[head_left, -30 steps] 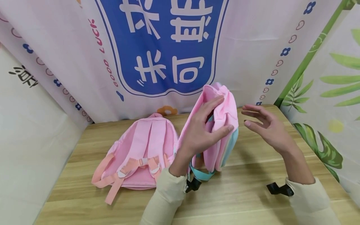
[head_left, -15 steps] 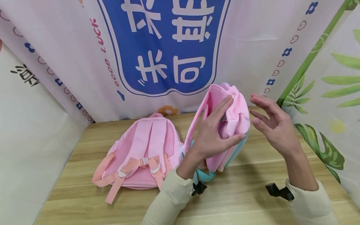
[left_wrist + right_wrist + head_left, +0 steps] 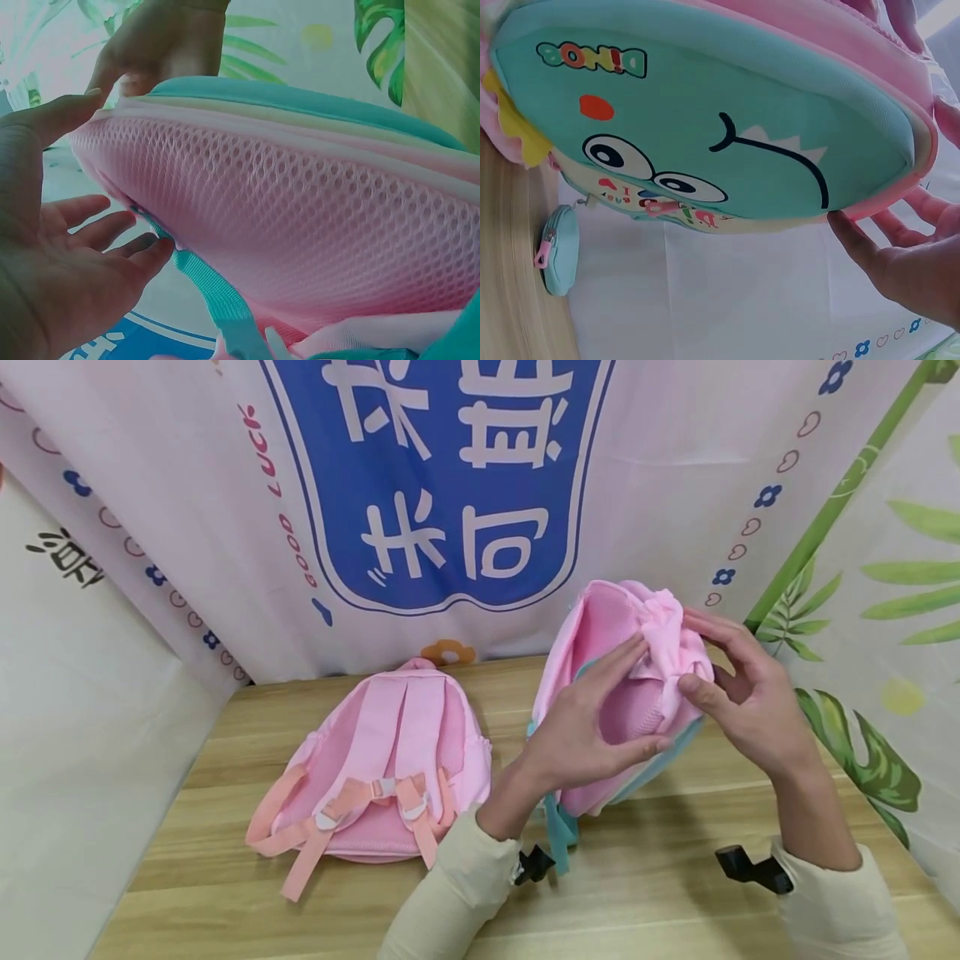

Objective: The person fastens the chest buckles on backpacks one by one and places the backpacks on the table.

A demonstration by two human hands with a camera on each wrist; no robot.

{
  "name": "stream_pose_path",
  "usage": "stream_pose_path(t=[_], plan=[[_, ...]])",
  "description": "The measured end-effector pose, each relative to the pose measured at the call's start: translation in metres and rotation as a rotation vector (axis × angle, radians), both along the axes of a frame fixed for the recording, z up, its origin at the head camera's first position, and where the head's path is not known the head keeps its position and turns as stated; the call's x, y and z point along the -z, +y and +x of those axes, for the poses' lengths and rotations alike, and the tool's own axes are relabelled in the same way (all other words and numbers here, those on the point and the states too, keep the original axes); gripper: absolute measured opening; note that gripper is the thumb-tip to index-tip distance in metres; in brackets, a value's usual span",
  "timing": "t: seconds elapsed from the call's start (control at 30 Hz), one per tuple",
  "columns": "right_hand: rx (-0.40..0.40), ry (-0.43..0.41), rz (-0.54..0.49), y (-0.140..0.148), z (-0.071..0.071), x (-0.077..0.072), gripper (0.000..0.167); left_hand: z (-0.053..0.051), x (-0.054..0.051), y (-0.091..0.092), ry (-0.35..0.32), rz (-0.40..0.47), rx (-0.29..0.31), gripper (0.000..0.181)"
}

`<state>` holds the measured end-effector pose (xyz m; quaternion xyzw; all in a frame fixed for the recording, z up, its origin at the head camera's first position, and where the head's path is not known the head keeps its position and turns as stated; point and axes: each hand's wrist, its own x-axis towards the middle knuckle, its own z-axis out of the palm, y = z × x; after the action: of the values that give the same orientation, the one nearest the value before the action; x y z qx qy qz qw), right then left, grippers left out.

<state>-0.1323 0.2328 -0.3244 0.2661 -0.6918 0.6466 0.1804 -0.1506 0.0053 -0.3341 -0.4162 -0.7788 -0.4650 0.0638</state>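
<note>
A pink and teal backpack [image 3: 570, 668] stands tilted on the right half of the table, its top gaping. My left hand [image 3: 577, 731] is spread against its open side, fingertips touching the bunched pink fabric. In the left wrist view the fingers of that left hand [image 3: 90, 255] lie by a teal strap [image 3: 214, 292] and the pink mesh panel [image 3: 300, 202]. My right hand [image 3: 757, 710] holds the far rim, thumb on the pink fabric, fingers behind. The right wrist view shows a teal dinosaur-face front [image 3: 682, 112] and the right hand [image 3: 907, 255] at its edge.
Another pink backpack [image 3: 397, 760] lies on the left of the wooden table [image 3: 187, 860], its straps upward. A printed curtain [image 3: 660, 485] hangs behind. A small teal pouch [image 3: 560, 251] is beside the dinosaur bag.
The teal-trimmed backpack has shifted right and its opening has widened. My left hand has moved right with it, while my right hand has come from beside the bag to hold its rim.
</note>
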Motion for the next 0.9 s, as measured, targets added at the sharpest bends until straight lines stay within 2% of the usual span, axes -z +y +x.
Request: stream_pose_path(t=[0.23,0.43,0.67,0.9], plan=[[0.084,-0.078,0.089,0.006,0.004,-0.002,0.059,-0.001,-0.003,-0.006,-0.047,-0.071,-0.05,0.096],[0.157,-0.1,0.173,0.011,0.005,-0.001,0.059,-0.004,-0.003,-0.014,-0.085,-0.038,-0.087,0.096],[0.253,-0.145,0.268,0.018,0.004,0.0,0.06,-0.007,-0.001,-0.028,-0.151,-0.039,-0.165,0.092],[0.275,-0.171,0.296,0.026,0.003,0.004,0.058,-0.009,-0.001,-0.044,-0.196,-0.024,-0.242,0.086]])
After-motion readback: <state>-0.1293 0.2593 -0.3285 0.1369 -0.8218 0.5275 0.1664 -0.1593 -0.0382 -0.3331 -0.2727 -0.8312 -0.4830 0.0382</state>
